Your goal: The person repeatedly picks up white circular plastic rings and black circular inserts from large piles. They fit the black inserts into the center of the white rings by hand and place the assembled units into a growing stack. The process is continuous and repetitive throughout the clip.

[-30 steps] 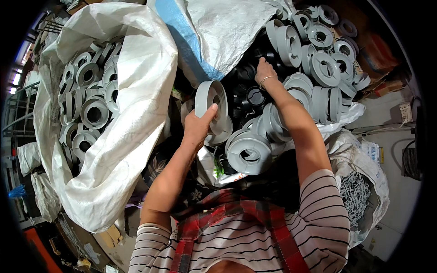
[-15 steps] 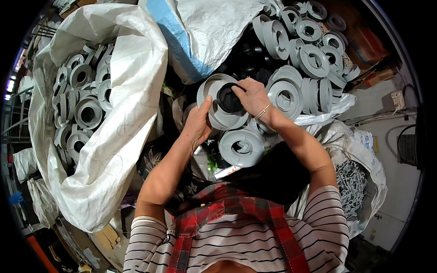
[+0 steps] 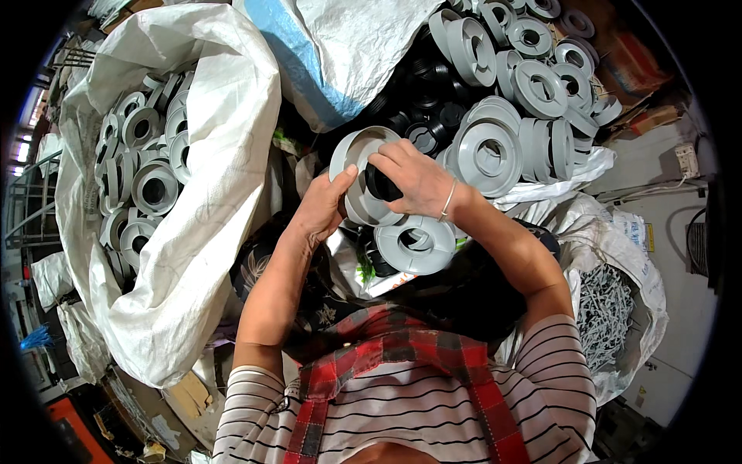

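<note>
My left hand (image 3: 321, 203) grips the left rim of a round grey plastic flanged ring (image 3: 357, 155), thumb on its near side. At the ring's middle, my right hand (image 3: 413, 179) has its fingers closed on a black round plastic cap (image 3: 379, 184), which sits in or against the centre hole. My fingers hide part of the cap, so how deep it sits I cannot tell. Just below lies another grey flanged ring (image 3: 439, 246) above my lap. Loose black caps (image 3: 423, 138) are heaped beyond my hands.
A large white woven sack (image 3: 209, 255) full of grey rings stands on the left. More grey rings (image 3: 488, 155) are piled at the right and far right. A white sack of small grey pieces (image 3: 607, 317) stands at lower right. A white and blue sack (image 3: 340, 54) lies at the back.
My right hand has come round over the black cap, its fingers now wrapping the cap's edge. The grey ring has tilted and shifted slightly left in my left hand.
</note>
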Motion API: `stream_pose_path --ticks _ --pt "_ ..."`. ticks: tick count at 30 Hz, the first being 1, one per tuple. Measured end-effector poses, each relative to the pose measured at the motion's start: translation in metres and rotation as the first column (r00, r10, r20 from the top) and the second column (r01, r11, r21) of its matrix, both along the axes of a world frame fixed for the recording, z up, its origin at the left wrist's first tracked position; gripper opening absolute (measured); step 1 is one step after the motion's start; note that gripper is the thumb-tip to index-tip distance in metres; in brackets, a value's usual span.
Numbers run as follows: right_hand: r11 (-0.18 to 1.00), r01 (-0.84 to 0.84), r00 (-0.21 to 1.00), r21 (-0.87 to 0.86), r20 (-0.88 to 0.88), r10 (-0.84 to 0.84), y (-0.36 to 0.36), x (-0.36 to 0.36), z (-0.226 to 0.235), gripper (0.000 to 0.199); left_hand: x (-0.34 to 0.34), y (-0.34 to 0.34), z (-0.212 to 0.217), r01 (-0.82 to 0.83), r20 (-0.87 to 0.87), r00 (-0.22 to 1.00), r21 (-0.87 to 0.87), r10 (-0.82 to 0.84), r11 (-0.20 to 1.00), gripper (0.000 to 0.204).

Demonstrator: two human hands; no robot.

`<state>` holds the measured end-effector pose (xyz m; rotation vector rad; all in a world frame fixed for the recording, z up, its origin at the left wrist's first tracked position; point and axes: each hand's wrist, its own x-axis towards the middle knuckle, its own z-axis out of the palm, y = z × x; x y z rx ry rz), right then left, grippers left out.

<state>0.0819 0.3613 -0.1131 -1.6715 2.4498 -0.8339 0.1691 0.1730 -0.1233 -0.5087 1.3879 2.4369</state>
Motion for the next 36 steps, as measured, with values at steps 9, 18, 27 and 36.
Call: stream_pose_path --ticks 9,18,27,36 --pt "0.899 0.351 0.287 0.262 0.884 -0.37 -0.006 -0.008 -0.014 0.06 0.003 0.004 -0.018 -0.089 -0.143 0.986 -0.044 0.082 0.995 0.042" --pt "0.939 0.12 -0.163 0.321 0.94 -0.3 -0.008 -0.004 -0.009 0.059 0.018 0.003 -0.001 -0.075 -0.234 0.97 -0.563 -0.071 0.823 0.048" --pt "0.669 0.616 0.707 0.416 0.082 -0.702 -0.038 -0.093 -0.09 0.035 0.022 -0.001 -0.034 0.108 0.097 0.826 -0.994 -0.556 -0.013 0.075" --pt "0.844 -0.104 0.984 0.526 0.178 0.01 -0.073 -0.082 -0.115 0.072 0.032 0.036 -0.04 0.026 -0.217 0.454 -0.966 -0.864 0.256 0.055"
